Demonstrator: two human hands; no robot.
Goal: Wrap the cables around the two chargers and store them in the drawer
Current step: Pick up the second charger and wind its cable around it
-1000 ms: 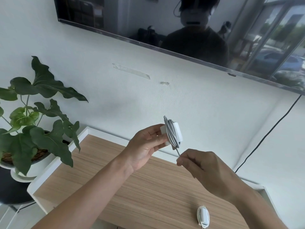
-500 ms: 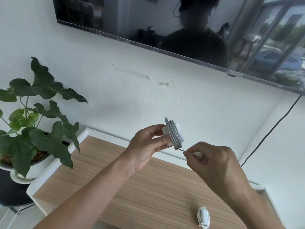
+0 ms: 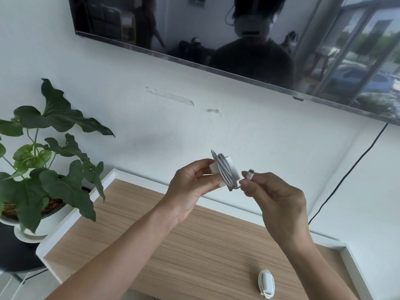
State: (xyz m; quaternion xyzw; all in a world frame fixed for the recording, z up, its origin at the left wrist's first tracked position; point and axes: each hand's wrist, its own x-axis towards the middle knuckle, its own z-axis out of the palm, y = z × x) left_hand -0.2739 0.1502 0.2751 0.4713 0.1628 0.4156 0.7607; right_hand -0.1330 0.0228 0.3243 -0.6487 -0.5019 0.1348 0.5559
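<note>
A white charger (image 3: 234, 170) with grey cable coiled around it is held up in front of the wall by my left hand (image 3: 190, 187), pinched between thumb and fingers. My right hand (image 3: 275, 198) grips the loose cable end just right of the charger, and the small connector (image 3: 251, 172) sticks up above my fingers. A second white charger (image 3: 266, 286), its cable wound around it, lies on the wooden cabinet top (image 3: 194, 252) near the front right. No drawer is in view.
A potted plant (image 3: 43, 169) with big green leaves stands left of the cabinet. A dark wall-mounted TV (image 3: 238, 40) hangs above, and a black cord (image 3: 346, 176) runs down the wall at the right. The cabinet has a raised white rim (image 3: 75, 215).
My right hand has brought the cable end up from below the charger to its right side, so the connector now points upward. My left hand has held the charger nearly still.
</note>
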